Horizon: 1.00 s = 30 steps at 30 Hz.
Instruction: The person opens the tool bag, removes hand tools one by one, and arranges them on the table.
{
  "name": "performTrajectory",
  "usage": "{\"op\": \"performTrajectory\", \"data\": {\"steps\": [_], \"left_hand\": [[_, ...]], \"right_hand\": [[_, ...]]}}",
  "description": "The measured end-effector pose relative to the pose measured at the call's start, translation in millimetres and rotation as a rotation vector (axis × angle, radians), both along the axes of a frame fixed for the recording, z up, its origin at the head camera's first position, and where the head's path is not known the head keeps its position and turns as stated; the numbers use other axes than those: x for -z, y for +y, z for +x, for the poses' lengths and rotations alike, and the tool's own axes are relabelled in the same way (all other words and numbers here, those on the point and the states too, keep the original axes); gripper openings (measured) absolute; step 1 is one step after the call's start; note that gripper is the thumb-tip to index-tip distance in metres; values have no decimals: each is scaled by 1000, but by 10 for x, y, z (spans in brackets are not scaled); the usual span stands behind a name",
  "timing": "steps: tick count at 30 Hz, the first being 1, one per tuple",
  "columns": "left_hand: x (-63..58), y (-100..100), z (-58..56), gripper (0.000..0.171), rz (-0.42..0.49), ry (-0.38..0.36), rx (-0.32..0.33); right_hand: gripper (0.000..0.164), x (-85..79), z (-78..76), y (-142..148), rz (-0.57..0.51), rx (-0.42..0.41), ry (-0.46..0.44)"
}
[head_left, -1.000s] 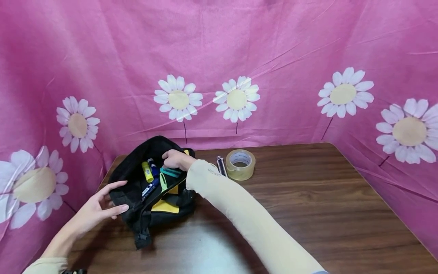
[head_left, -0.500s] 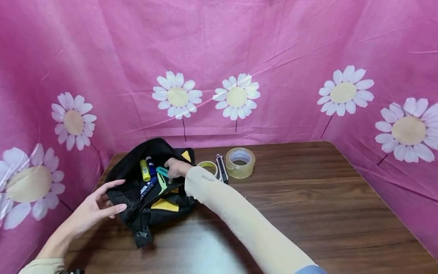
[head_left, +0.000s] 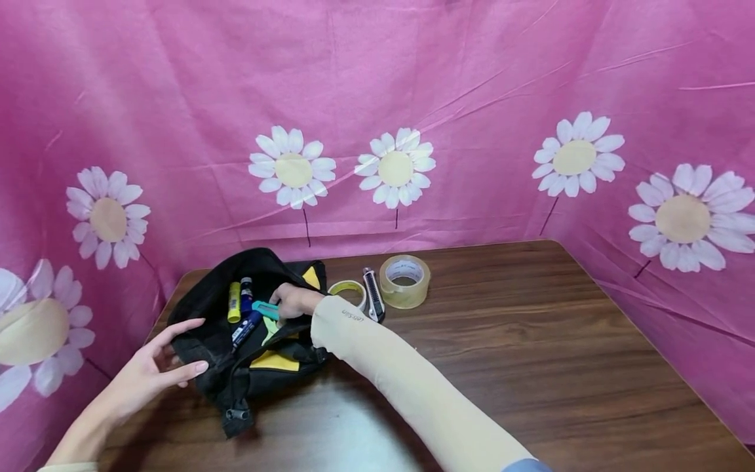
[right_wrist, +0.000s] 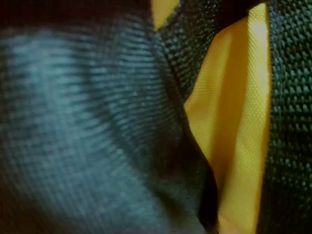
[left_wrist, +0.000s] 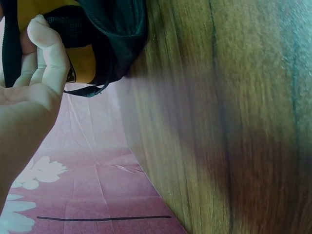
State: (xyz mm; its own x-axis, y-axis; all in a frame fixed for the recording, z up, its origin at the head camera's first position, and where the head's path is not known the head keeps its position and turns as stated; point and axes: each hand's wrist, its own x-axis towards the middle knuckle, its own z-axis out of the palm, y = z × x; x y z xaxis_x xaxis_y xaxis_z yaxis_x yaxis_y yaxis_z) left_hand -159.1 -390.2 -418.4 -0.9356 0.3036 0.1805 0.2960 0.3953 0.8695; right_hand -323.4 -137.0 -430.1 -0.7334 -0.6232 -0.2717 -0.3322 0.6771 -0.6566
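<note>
While the black bag [head_left: 268,381] sits gaping on the left part of the bench [head_left: 507,347], the left hand [head_left: 138,377] has its grip on the bag's left edge, thumb and forefinger spread apart. The right hand [head_left: 293,301] reaches inside, next to a teal tool [head_left: 263,309]; whether its grip has closed on that, I cannot tell. Around it lie a yellow tube [head_left: 234,303], a blue tube [head_left: 246,296], a blue marker [head_left: 244,330] and a lime-green piece [head_left: 271,330]. Just right of the bag are a yellow-cored tape ring [head_left: 355,288], a cutter [head_left: 373,296] and clear tape [head_left: 405,298], backed by a pink daisy-print cloth [head_left: 472,72].
</note>
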Motion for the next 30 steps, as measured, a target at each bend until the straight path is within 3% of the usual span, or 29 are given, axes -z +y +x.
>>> {"op": "performTrajectory", "data": {"steps": [11, 20, 27, 30], "left_hand": [[-6, 26, -3, 72, -6, -9, -3], [20, 29, 16, 72, -40, -8, -21], [39, 18, -10, 71, -12, -19, 20], [31, 23, -26, 71, -13, -25, 33]], "right_hand": [[48, 46, -10, 2, -156, 35, -133], [40, 120, -31, -48, -408, 69, -215], [49, 31, 36, -48, -394, 19, -168], [44, -43, 62, -36, -380, -4, -166]]}}
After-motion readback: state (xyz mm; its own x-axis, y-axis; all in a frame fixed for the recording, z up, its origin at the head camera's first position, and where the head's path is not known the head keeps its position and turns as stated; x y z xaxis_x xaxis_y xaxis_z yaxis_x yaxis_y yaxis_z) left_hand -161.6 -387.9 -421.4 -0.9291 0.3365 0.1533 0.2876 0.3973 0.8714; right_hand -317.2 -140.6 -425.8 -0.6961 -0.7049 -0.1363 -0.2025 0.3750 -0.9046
